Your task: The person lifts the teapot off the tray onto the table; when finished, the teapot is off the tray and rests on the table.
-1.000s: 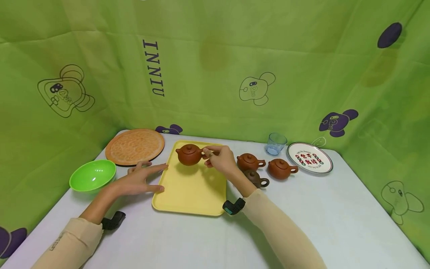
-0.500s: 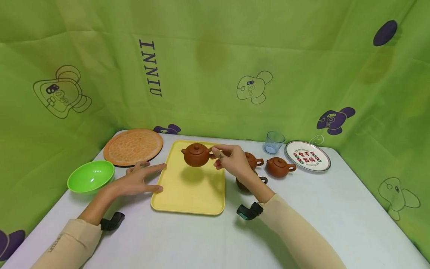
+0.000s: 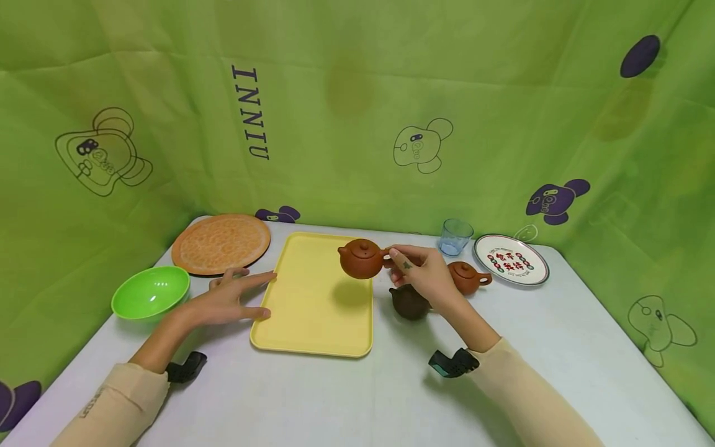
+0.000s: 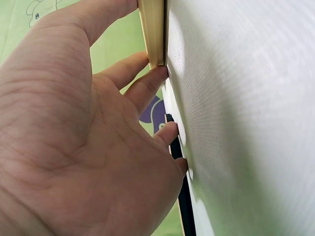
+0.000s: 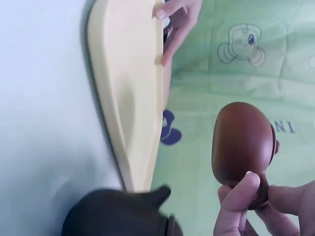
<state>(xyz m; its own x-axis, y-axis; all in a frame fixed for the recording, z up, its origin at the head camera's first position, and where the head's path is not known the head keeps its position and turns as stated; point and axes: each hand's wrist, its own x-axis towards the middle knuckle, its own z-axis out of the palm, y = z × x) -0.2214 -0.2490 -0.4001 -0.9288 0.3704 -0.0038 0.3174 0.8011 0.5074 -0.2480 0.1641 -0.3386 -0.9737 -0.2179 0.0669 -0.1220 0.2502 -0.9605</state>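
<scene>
Pinched by its handle in my right hand (image 3: 427,273), a reddish-brown clay teapot (image 3: 362,259) hangs above the right edge of the yellow tray (image 3: 313,310), its shadow falling on the tray. In the right wrist view the thumb and fingers close round that teapot's (image 5: 242,142) handle. My left hand (image 3: 223,301) touches the tray's left rim with thumb and fingers spread; the left wrist view shows fingertips against the tray's edge (image 4: 152,34). A dark brown teapot (image 3: 410,303) stands just right of the tray, partly behind my right hand. Beyond it sits another reddish-brown teapot (image 3: 465,277).
At the back right are a clear bluish glass (image 3: 455,237) and a white plate (image 3: 511,259) with red lettering. A round orange board (image 3: 220,244) lies at the back left, with a green bowl (image 3: 151,293) before it. Green cloth (image 3: 346,124) surrounds the white table (image 3: 335,403).
My right hand has carried the reddish-brown teapot rightward, from over the tray's middle to its right edge. The hand now hides another teapot behind it. My left hand stays at the tray's rim.
</scene>
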